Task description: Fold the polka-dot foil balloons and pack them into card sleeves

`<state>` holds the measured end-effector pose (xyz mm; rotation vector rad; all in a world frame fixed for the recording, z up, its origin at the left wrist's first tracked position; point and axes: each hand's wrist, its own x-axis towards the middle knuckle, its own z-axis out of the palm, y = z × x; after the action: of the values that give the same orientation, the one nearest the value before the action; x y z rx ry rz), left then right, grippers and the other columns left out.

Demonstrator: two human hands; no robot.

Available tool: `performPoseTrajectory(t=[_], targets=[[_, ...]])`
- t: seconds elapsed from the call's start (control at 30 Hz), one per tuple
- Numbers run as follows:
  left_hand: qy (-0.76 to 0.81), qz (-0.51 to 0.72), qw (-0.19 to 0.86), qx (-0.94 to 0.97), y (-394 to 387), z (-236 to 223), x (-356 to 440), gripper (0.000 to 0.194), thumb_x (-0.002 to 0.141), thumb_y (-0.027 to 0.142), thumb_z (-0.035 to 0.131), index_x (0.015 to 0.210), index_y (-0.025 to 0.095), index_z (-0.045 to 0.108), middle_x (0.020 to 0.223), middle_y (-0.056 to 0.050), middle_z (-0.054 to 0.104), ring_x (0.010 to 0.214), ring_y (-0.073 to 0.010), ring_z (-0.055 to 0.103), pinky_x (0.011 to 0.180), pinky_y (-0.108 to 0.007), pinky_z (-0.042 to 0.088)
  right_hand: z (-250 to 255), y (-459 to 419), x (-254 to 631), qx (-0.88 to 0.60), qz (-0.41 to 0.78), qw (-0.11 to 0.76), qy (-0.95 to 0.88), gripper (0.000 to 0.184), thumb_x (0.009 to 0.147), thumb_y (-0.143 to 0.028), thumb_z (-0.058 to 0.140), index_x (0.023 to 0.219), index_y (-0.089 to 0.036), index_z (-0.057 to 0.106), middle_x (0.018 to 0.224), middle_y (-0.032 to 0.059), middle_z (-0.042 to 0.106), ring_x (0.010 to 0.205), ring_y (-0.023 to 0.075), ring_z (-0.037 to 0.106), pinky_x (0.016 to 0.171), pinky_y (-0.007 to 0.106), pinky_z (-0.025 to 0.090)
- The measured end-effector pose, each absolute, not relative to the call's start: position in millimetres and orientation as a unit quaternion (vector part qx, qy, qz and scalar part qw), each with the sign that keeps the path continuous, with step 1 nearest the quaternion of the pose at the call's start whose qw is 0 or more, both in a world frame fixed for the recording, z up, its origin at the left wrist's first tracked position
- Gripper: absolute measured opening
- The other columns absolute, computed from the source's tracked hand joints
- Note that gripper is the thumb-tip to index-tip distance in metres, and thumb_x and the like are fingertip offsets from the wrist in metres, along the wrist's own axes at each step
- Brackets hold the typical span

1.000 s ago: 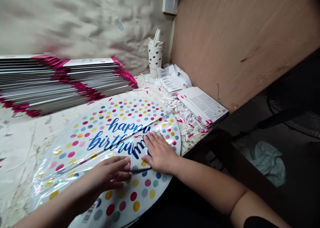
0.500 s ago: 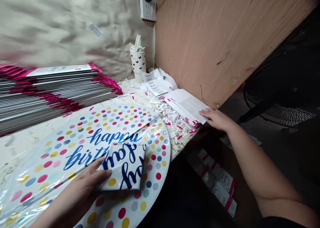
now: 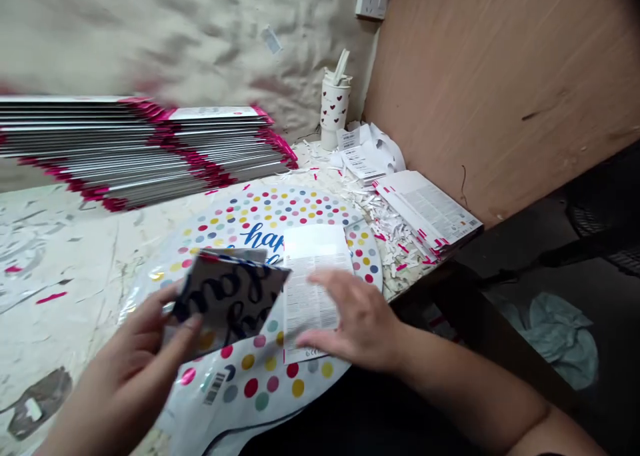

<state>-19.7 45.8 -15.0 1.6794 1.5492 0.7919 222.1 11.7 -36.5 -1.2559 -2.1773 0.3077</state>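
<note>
My left hand (image 3: 143,356) pinches a folded foil balloon (image 3: 235,303) with dark blue lettering, raised and tilted above the table. A white printed card (image 3: 313,256) lies on a large round foil balloon (image 3: 295,206) with coloured dots and blue script. Over the card's right side hovers my right hand (image 3: 363,319), thumb and fingers apart, slightly blurred. Whether its fingertips touch the card I cannot tell. Near my left hand, a barcode label (image 3: 215,387) shows on the round balloon.
Pink-edged packets (image 3: 200,149) are stacked along the back wall. A heart-patterned cup (image 3: 334,109) stands in the corner by label sheets (image 3: 367,156). Paper scraps (image 3: 383,219) lie beside a stack of printed cards (image 3: 433,206) along the wooden panel (image 3: 500,96). A fan (image 3: 600,209) is at right.
My right hand has left the card stack and come back over the round balloon, where a printed card now lies. My left hand has tilted the folded balloon. The view has shifted left.
</note>
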Motion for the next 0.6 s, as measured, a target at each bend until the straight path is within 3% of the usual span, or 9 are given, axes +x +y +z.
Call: performPoseTrajectory(t=[0.07, 0.1, 0.17, 0.27, 0.37, 0.47, 0.6], targets=[[0.529, 0.278, 0.365, 0.714, 35, -18, -13, 0.042, 0.082, 0.047, 0.048, 0.12, 0.029, 0.049, 0.109, -0.001, 0.067, 0.09, -0.0246, 0.066, 0.072, -0.034, 0.058, -14, 31, 236, -0.455, 0.177, 0.347, -0.801, 0.078, 0.068, -0.049, 0.067, 0.131, -0.012, 0.038, 0.132, 0.0146, 0.046, 0.123, 0.0256, 0.042, 0.101, 0.039, 0.037], [0.485, 0.26, 0.371, 0.748, 32, -18, -8, 0.04, 0.082, 0.045, 0.048, 0.12, 0.03, 0.05, 0.109, -0.002, 0.067, 0.092, -0.0247, 0.065, 0.074, -0.033, 0.058, -5, 41, 242, -0.421, 0.237, 0.33, -0.811, 0.078, 0.067, -0.043, 0.07, 0.132, -0.013, 0.038, 0.133, 0.0136, 0.045, 0.122, 0.0248, 0.042, 0.1, 0.037, 0.038], [0.42, 0.24, 0.37, 0.793, 28, -17, 3, 0.039, 0.084, 0.039, 0.047, 0.121, 0.03, 0.05, 0.108, -0.004, 0.067, 0.093, -0.0233, 0.065, 0.076, -0.03, 0.056, 3, 61, 254, -0.337, 0.394, 0.24, -0.821, 0.057, 0.068, -0.03, 0.069, 0.119, -0.013, 0.051, 0.116, 0.0091, 0.058, 0.106, 0.0208, 0.055, 0.089, 0.031, 0.046], [0.477, 0.33, 0.353, 0.734, 33, -24, 22, 0.045, 0.088, 0.035, 0.041, 0.133, 0.027, 0.036, 0.118, -0.007, 0.061, 0.102, -0.0215, 0.061, 0.078, -0.029, 0.055, -10, 92, 274, -0.333, 0.561, 0.151, -0.743, 0.019, 0.071, -0.023, 0.065, 0.085, -0.011, 0.065, 0.083, 0.0035, 0.067, 0.077, 0.0155, 0.063, 0.069, 0.025, 0.052], [0.517, 0.326, 0.241, 0.754, 40, -51, 34, 0.05, 0.09, 0.036, 0.037, 0.138, 0.025, 0.027, 0.135, -0.009, 0.046, 0.119, -0.0237, 0.049, 0.091, -0.038, 0.049, -36, 126, 299, -0.507, 0.583, 0.211, -0.599, 0.017, 0.068, -0.027, 0.069, 0.076, -0.013, 0.063, 0.068, 0.0012, 0.065, 0.059, 0.0124, 0.061, 0.049, 0.021, 0.05], [0.362, 0.146, 0.103, 0.915, 31, -78, 29, 0.053, 0.087, 0.04, 0.042, 0.137, 0.024, 0.034, 0.142, -0.007, 0.039, 0.128, -0.028, 0.038, 0.103, -0.045, 0.034, -53, 151, 316, -0.598, 0.544, 0.253, -0.531, 0.02, 0.066, -0.026, 0.073, 0.071, -0.014, 0.058, 0.057, -0.001, 0.061, 0.045, 0.0093, 0.055, 0.037, 0.018, 0.044], [0.248, 0.04, 0.028, 0.968, 0, -75, 6, 0.047, 0.086, 0.032, 0.044, 0.133, 0.026, 0.041, 0.132, -0.003, 0.052, 0.117, -0.0239, 0.05, 0.094, -0.035, 0.041, -60, 158, 316, -0.586, 0.561, 0.248, -0.529, 0.014, 0.07, -0.021, 0.07, 0.074, -0.014, 0.059, 0.066, 0.0006, 0.065, 0.048, 0.0091, 0.058, 0.039, 0.018, 0.048]])
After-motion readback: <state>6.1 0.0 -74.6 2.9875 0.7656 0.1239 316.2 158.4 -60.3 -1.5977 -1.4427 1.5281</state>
